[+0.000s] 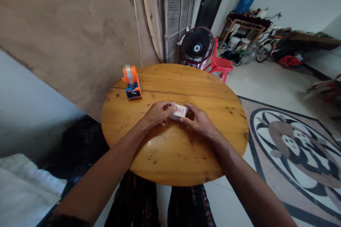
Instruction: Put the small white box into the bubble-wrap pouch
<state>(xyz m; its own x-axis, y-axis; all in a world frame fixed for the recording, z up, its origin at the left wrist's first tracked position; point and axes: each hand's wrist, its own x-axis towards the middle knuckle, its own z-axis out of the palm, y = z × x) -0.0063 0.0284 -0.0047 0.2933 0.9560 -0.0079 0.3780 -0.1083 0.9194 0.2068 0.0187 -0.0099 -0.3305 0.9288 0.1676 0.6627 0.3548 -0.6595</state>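
A small white box [180, 111] with reddish print is held over the middle of the round wooden table [165, 152]. My left hand [157, 112] grips its left end, the thumb lying on top and the other fingers curled at the side. At the opposite end, my right hand [198, 118] closes on the box between thumb and fingers. The box's underside is hidden, so I cannot tell whether it touches the tabletop. An orange and blue tape dispenser [132, 82] with a roll of clear tape stands on the table's far left.
Behind the table are a black fan [197, 46] and a red plastic chair [221, 64]. A wooden board [80, 25] leans along the left side. To the right lies a floor panel [298, 142] with a panda design. A bicycle [266, 48] stands farther back.
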